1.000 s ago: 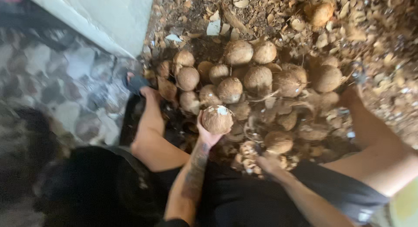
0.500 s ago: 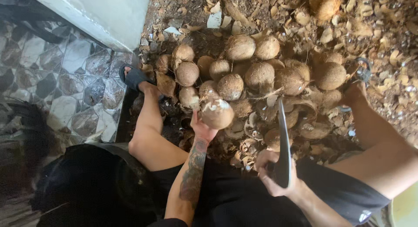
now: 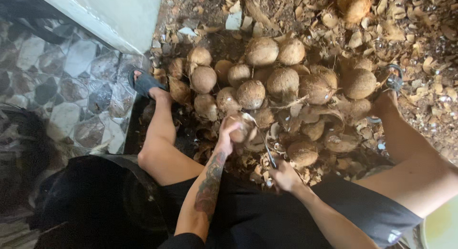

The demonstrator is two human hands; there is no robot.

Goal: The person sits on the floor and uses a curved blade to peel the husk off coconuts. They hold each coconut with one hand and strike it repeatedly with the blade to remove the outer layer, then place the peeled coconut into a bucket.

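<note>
My left hand (image 3: 228, 134) grips a brown husked coconut (image 3: 242, 127) just in front of my knees. My right hand (image 3: 285, 175) holds a long knife (image 3: 263, 143) whose blade reaches up and left to the coconut's right side. A pile of several round brown coconuts (image 3: 281, 82) lies on the ground right behind the held one. My tattooed left forearm comes up from below between my bare legs.
Husk scraps and shell chips (image 3: 420, 43) litter the dirt around the pile. A pale concrete wall (image 3: 114, 15) and a patterned stone floor (image 3: 67, 82) lie left. My left foot wears a dark sandal (image 3: 143, 82). A dark bucket (image 3: 86, 201) sits lower left.
The right hand swung the knife from upright beside my right knee down and left against the coconut. The coconut sank slightly in the left hand.
</note>
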